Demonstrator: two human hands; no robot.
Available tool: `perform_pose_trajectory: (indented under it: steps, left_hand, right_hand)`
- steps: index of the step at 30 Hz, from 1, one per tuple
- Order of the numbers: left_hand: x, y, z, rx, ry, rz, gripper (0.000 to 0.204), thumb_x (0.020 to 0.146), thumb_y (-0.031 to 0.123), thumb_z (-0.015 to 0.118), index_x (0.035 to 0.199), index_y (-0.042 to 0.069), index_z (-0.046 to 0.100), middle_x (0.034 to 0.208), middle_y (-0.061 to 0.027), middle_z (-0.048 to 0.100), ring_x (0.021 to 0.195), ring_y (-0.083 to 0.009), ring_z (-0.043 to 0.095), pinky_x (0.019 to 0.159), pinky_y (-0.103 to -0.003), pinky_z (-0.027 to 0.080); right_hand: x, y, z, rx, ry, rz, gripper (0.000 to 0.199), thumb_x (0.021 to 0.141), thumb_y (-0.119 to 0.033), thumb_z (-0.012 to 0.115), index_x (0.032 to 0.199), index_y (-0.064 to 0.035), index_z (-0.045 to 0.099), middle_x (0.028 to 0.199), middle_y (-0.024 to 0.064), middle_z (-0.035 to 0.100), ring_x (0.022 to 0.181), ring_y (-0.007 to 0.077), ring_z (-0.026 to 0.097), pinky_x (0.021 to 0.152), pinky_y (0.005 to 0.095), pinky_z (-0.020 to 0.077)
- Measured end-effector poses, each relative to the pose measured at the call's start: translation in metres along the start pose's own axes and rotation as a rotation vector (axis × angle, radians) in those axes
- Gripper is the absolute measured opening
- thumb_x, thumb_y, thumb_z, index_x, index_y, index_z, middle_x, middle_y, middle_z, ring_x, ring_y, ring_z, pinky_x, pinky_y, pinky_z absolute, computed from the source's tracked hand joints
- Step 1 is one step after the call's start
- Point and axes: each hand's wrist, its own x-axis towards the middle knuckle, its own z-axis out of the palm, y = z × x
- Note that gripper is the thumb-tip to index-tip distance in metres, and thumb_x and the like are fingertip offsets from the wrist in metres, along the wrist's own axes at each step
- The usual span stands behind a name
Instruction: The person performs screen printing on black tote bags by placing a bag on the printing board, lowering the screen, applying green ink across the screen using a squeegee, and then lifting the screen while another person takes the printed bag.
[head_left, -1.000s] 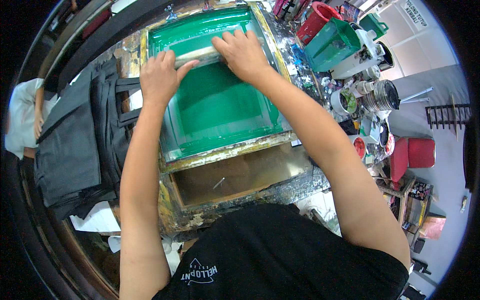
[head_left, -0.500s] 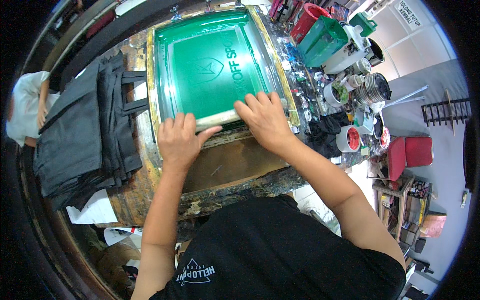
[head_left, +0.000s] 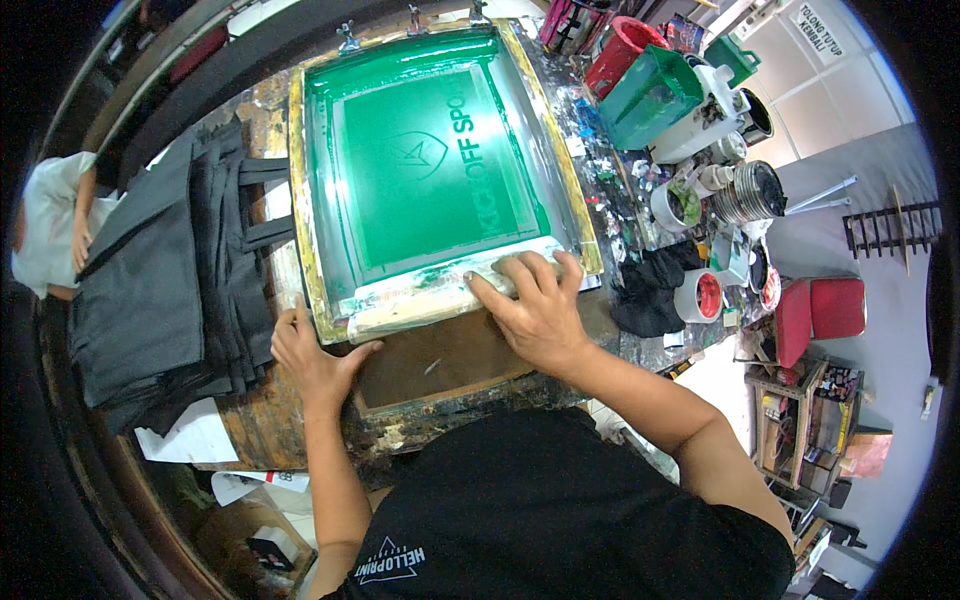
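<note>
A screen printing frame (head_left: 299, 180) with yellowed wooden edges lies in front of me, its mesh (head_left: 375, 205) coated in green ink around a shield emblem and lettering. Across its near end rests a squeegee (head_left: 400, 312) with a pale, ink-smeared handle. My right hand (head_left: 548, 318) grips the squeegee's right part, fingers over the top and thumb along the near side. Off the squeegee, my left hand (head_left: 318, 368) is at the frame's near left corner, thumb stretched out and fingers apart from it. Whether its fingertips touch the wood I cannot tell.
Black fabric bags (head_left: 145, 300) with handles are stacked at the left, beside another person's hand (head_left: 82, 245). Metal clamps (head_left: 347, 38) stand at the frame's far edge. Ink tubs (head_left: 698, 296), a green container (head_left: 650, 100) and a black cloth (head_left: 648, 290) crowd the right.
The squeegee has tipped flat and come nearer to me at the frame's near end. My left hand has let go of it and moved down-left to the frame's corner.
</note>
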Motion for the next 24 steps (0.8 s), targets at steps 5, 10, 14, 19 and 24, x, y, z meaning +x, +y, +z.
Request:
perform_pose_trajectory:
  steps: [5,10,14,19,24]
  left_hand:
    - [0.000,-0.018,0.010,0.016,-0.090,-0.031,0.084,0.050,0.047,0.094,0.121,0.008,0.070,0.112,-0.0110,0.052,0.109,-0.0339,0.049,0.093,-0.047,0.036]
    - [-0.006,-0.027,0.016,-0.040,0.011,-0.016,0.083,0.050,0.046,0.094,0.122,0.010,0.070,0.109,-0.0090,0.055,0.105,-0.0318,0.051,0.094,-0.045,0.034]
    - [-0.008,-0.032,0.016,-0.136,0.053,-0.015,0.084,0.053,0.045,0.093,0.122,0.004,0.068,0.102,-0.0093,0.059,0.104,-0.0317,0.052,0.093,-0.044,0.034]
    - [-0.013,-0.036,0.007,-0.314,0.044,-0.157,0.084,0.064,0.031,0.094,0.134,-0.001,0.062,0.121,-0.0130,0.065,0.118,-0.0290,0.056,0.103,-0.042,0.044]
    - [0.036,0.024,-0.029,-0.898,0.298,-0.128,0.082,0.084,0.033,0.089,0.146,-0.005,0.051,0.129,-0.0124,0.064,0.117,-0.0210,0.060,0.102,-0.034,0.046]
  right_hand:
    - [0.003,-0.005,0.000,0.001,0.002,0.055,0.046,0.087,-0.019,0.067,0.133,-0.0267,0.067,0.115,0.0041,0.058,0.115,0.0231,0.053,0.105,0.0561,0.0273]
    - [0.010,-0.006,-0.011,0.035,0.013,0.062,0.046,0.087,-0.019,0.067,0.132,-0.0265,0.068,0.113,0.0042,0.058,0.113,0.0225,0.053,0.104,0.0552,0.0277]
    - [0.018,-0.006,-0.026,0.014,0.057,0.046,0.048,0.086,-0.020,0.063,0.133,-0.0255,0.066,0.114,0.0053,0.059,0.111,0.0240,0.054,0.102,0.0558,0.0316]
    - [0.040,-0.006,-0.055,-0.003,0.111,0.028,0.050,0.086,-0.020,0.064,0.135,-0.0233,0.066,0.108,0.0048,0.058,0.106,0.0236,0.055,0.101,0.0544,0.0323]
    - [0.082,0.004,-0.090,-0.055,0.227,-0.033,0.058,0.082,-0.026,0.072,0.139,-0.0208,0.065,0.106,0.0056,0.056,0.105,0.0248,0.053,0.100,0.0500,0.0300]
